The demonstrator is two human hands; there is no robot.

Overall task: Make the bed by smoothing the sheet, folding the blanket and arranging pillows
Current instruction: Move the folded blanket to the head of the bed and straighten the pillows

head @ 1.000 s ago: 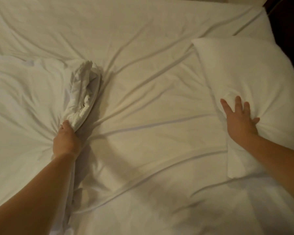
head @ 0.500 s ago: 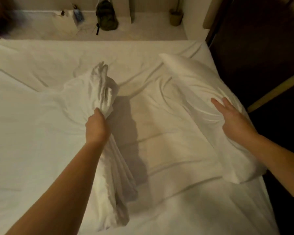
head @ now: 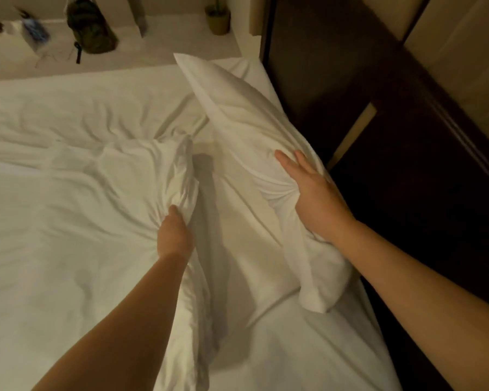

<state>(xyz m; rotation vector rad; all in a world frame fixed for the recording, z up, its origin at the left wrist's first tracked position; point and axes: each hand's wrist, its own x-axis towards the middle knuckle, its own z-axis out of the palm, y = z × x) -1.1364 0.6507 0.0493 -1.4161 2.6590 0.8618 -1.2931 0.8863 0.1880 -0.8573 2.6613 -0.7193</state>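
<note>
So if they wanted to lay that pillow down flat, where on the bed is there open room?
The flat sheet beyond the bunched blanket is free. It is crowded between the left hand gripping the blanket and the right hand gripping the pillow.

Dim warm light, pale floor point(head: 164, 56), dark wooden panel point(head: 336, 80), dark bag point(head: 92, 26), small pot point(head: 218, 21)

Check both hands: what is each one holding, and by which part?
Left hand grips a bunched fold of the white blanket. Right hand pinches gathered fabric at the near side of the pillow.
</note>
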